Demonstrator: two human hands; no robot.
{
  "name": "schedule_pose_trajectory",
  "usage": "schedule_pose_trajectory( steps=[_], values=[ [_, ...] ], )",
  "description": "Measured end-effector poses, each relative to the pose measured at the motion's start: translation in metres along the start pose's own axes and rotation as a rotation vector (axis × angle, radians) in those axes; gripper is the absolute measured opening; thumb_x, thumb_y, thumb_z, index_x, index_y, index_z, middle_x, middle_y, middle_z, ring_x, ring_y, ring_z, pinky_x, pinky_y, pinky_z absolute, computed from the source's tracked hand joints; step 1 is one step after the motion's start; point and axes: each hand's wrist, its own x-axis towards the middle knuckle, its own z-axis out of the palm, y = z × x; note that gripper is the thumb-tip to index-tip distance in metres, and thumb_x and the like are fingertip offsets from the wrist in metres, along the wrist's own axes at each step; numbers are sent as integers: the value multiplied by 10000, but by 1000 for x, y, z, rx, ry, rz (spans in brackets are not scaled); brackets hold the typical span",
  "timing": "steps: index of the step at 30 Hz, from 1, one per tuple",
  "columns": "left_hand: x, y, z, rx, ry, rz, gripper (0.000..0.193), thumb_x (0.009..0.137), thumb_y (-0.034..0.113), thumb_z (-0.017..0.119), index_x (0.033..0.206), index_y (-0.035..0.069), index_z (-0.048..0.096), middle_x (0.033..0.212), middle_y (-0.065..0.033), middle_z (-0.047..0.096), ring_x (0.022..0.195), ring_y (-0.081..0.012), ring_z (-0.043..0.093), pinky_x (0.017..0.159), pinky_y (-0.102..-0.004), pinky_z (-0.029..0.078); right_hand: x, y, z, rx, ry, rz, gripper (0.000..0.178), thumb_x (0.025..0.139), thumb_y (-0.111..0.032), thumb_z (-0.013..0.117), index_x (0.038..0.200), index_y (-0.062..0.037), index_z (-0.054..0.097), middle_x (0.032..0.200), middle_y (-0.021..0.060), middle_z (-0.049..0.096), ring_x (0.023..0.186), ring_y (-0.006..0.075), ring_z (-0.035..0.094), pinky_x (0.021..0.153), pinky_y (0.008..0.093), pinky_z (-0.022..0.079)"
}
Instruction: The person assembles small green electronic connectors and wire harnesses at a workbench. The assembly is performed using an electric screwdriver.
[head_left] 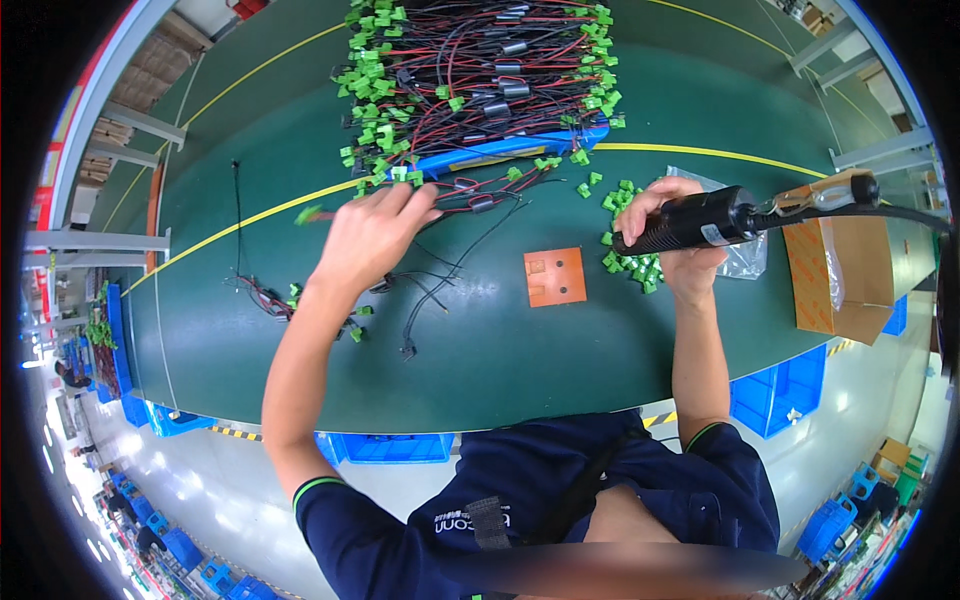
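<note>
Bins: beneath the near edge of the counter (pixel 470 385), a left-hand blue bin (pixel 395 447) and a right-hand blue bin (pixel 775 395) are seen.
Orange block (pixel 555 290): laid flat near the middle, pierced by two dark holes (a squarish recess is also shown at its left side).
Black cables (pixel 425 310): spread loosely between the orange block and the left forearm.
Wire bundle (pixel 265 300): left on the counter beyond that forearm, with red and black strands mixed.
Right hand (pixel 692 268): its grip is wrapped around a black power tool (pixel 690 222), which is held roughly sideways above the counter; a dark cord is led off to the right.
Green connectors (pixel 648 272): heaped beneath and beside the tool, partly hidden by the hand.
Clear bag (pixel 745 258): laid just behind the tool, beside the heap.
Cardboard box (pixel 862 262): stood open near the right end.
Left hand (pixel 372 235): its grip is closed on a red-and-black cable (pixel 482 203), just in front of the blue tray; a blurred green end is seen at the hand's left.
Blue tray (pixel 510 151): filled with many cables (pixel 500 85), their green ends crowded along both sides.
Yellow line (pixel 700 150): run across the counter, interrupted by the tray.
</note>
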Motion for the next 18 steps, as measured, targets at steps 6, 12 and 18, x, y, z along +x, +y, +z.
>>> schedule_pose_trajectory(
  steps=[6,12,18],
  values=[
    [3,4,15,28,63,14,277,902,254,758,1103,73,699,873,-68,674,793,-280,674,753,-411,540,-14,1,-10,-246,7,33,636,877,-228,838,1367,-7,499,1015,114,642,903,182,611,785,318,500],
    [-50,44,-34,-294,-324,-340,314,816,187,838,1071,79,691,909,-73,706,873,-317,681,791,-445,535,-17,7,-9,-403,25,64,464,918,34,731,1336,-23,536,1027,75,645,906,125,607,776,277,506],
    [-71,59,-38,-149,-218,-301,222,751,15,711,952,82,643,938,-92,668,902,-314,652,747,-451,493,-18,10,-6,-368,68,92,439,933,26,724,1328,-26,541,1018,70,643,888,123,603,773,280,498]
  ],
)
